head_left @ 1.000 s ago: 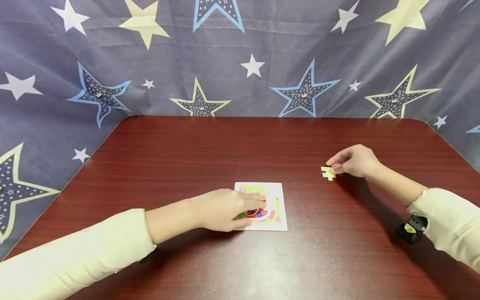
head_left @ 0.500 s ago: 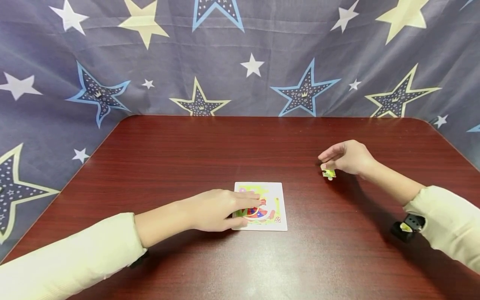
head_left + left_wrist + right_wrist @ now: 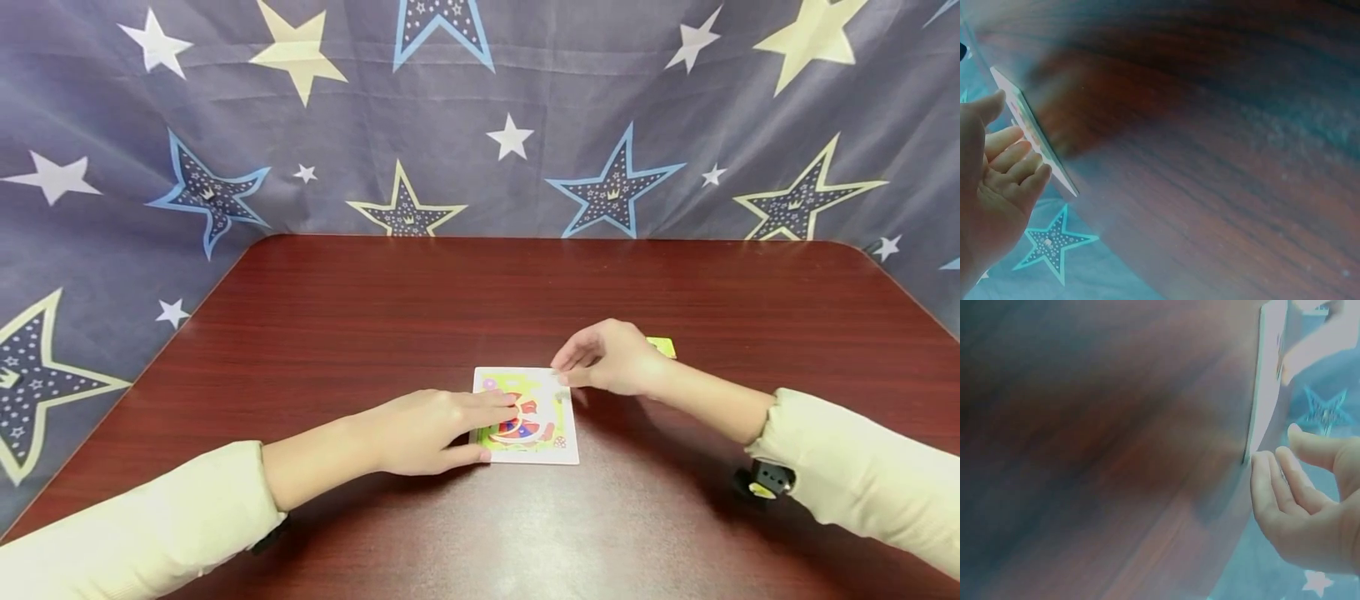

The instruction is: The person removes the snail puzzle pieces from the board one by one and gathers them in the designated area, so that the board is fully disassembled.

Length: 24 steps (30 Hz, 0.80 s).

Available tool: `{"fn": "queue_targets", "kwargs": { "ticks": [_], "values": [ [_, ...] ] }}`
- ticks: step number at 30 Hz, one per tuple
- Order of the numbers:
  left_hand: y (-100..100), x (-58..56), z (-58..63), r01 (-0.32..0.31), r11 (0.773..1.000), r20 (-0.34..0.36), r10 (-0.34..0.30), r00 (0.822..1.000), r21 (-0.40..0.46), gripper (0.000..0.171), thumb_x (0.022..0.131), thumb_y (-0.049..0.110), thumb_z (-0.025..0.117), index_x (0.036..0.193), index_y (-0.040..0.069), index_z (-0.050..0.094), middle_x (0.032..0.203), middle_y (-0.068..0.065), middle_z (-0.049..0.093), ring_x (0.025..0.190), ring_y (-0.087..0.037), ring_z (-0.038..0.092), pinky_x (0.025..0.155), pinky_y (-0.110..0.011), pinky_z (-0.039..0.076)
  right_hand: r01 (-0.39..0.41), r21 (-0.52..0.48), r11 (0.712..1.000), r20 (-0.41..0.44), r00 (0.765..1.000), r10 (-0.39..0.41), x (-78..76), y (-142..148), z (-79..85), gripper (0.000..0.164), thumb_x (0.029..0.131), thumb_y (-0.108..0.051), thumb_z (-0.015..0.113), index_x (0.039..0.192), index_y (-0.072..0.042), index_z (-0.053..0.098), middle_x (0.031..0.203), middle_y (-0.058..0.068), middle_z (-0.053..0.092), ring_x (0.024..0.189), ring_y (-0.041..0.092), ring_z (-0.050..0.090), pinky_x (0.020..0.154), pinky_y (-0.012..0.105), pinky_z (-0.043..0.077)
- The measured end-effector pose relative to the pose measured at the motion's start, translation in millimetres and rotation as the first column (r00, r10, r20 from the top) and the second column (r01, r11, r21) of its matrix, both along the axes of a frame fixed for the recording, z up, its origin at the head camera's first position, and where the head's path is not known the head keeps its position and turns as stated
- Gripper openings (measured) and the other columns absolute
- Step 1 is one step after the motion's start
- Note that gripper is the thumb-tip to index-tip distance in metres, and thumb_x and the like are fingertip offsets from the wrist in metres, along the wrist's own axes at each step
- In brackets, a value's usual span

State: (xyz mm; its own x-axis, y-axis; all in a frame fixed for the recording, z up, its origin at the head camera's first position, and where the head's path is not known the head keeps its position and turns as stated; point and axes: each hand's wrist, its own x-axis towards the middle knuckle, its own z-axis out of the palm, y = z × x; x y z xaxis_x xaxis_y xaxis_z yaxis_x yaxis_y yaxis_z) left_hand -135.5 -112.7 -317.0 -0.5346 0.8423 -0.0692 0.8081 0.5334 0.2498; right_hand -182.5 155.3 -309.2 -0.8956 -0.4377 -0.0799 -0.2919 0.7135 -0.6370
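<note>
One board (image 3: 542, 423) is apparently steadied under the left hand (image 3: 435, 429), fingers straight, ungripping; the right hand (image 3: 607, 360) is poised at its far-right corner, thumb parted, nothing seen held; one piece (image 3: 663, 346) is laid right.

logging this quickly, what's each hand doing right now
Left hand: open, resting on the puzzle board.
Right hand: open, holding nothing, by the puzzle board's corner.

I could read no words, labels, brands or numbers anywhere; on the cloth (image 3: 450, 117) in front of me, small crowns (image 3: 613, 194) stood inside the outlined stars (image 3: 402, 202), the only signs I could make out, and the printed board (image 3: 551, 417) beneath my left hand (image 3: 431, 433) showed me only coloured pictures
</note>
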Motion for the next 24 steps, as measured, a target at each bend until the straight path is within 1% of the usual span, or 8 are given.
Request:
{"fn": "queue_targets", "kwargs": {
  "ticks": [4, 8, 12, 17, 21, 24],
  "values": [
    [1, 0.1, -1.9, 0.002, 1.000, -0.024, -0.002, 1.000, -0.013, 0.052, 0.096, 0.034, 0.058, 0.143, 0.014, 0.048, 0.151, -0.001, 0.045, 0.140, -0.016, 0.043, 0.107, -0.038, 0.046, -0.069, -0.019, 0.997, 0.001, 0.998, 0.069, 6.4, -14, 1.6, 0.014, 0.079, -0.015, 0.077, 0.091, -0.008, 0.074, 0.083, 0.004, 0.076, 0.076, 0.011, 0.070, 0.074, 0.026, 0.056],
    [2, 0.5, -2.8, 0.010, 1.000, -0.040, -0.011, 0.999, -0.017, 0.052, 0.096, 0.034, 0.058, 0.142, 0.014, 0.048, 0.151, -0.002, 0.045, 0.140, -0.015, 0.042, 0.107, -0.037, 0.045, -0.092, -0.024, 0.995, 0.019, 0.996, 0.093, 8.6, -23, 3.1, 0.016, 0.078, -0.013, 0.078, 0.091, -0.005, 0.073, 0.084, 0.006, 0.076, 0.078, 0.013, 0.071, 0.076, 0.026, 0.057],
    [2, 0.9, -2.9, 0.021, 1.000, -0.040, -0.022, 0.999, -0.014, 0.052, 0.096, 0.033, 0.058, 0.142, 0.014, 0.048, 0.151, -0.003, 0.044, 0.140, -0.015, 0.043, 0.106, -0.037, 0.046, -0.086, -0.014, 0.996, 0.051, 0.995, 0.087, 9.5, -27, 3.9, 0.019, 0.078, -0.014, 0.078, 0.094, -0.005, 0.073, 0.088, 0.006, 0.076, 0.082, 0.014, 0.072, 0.079, 0.027, 0.057],
    [3, 1.0, -2.9, 0.025, 1.000, -0.039, -0.025, 0.999, -0.013, 0.051, 0.096, 0.033, 0.058, 0.142, 0.013, 0.049, 0.150, -0.003, 0.045, 0.138, -0.016, 0.045, 0.105, -0.037, 0.047, -0.059, -0.015, 0.998, 0.088, 0.994, 0.060, 10.2, -29, 4.9, 0.020, 0.078, -0.014, 0.077, 0.096, -0.005, 0.073, 0.091, 0.006, 0.076, 0.087, 0.015, 0.072, 0.082, 0.029, 0.057],
    [3, 0.3, -3.7, 0.033, 0.999, -0.046, -0.034, 0.998, -0.010, 0.050, 0.096, 0.032, 0.058, 0.142, 0.014, 0.049, 0.150, -0.003, 0.046, 0.138, -0.016, 0.046, 0.105, -0.036, 0.047, -0.033, -0.022, 0.999, 0.107, 0.994, 0.035, 10.4, -31, 5.8, 0.021, 0.077, -0.014, 0.078, 0.096, -0.005, 0.072, 0.093, 0.007, 0.076, 0.089, 0.016, 0.072, 0.082, 0.030, 0.057],
    [3, -0.6, -3.5, 0.041, 0.999, -0.037, -0.041, 0.998, -0.002, 0.051, 0.096, 0.031, 0.058, 0.143, 0.014, 0.048, 0.149, -0.004, 0.046, 0.138, -0.016, 0.046, 0.105, -0.036, 0.047, -0.014, -0.038, 0.999, 0.130, 0.991, 0.019, 10.0, -32, 6.1, 0.022, 0.077, -0.013, 0.078, 0.097, -0.004, 0.072, 0.094, 0.008, 0.076, 0.090, 0.016, 0.071, 0.081, 0.029, 0.057]
  ]
}}
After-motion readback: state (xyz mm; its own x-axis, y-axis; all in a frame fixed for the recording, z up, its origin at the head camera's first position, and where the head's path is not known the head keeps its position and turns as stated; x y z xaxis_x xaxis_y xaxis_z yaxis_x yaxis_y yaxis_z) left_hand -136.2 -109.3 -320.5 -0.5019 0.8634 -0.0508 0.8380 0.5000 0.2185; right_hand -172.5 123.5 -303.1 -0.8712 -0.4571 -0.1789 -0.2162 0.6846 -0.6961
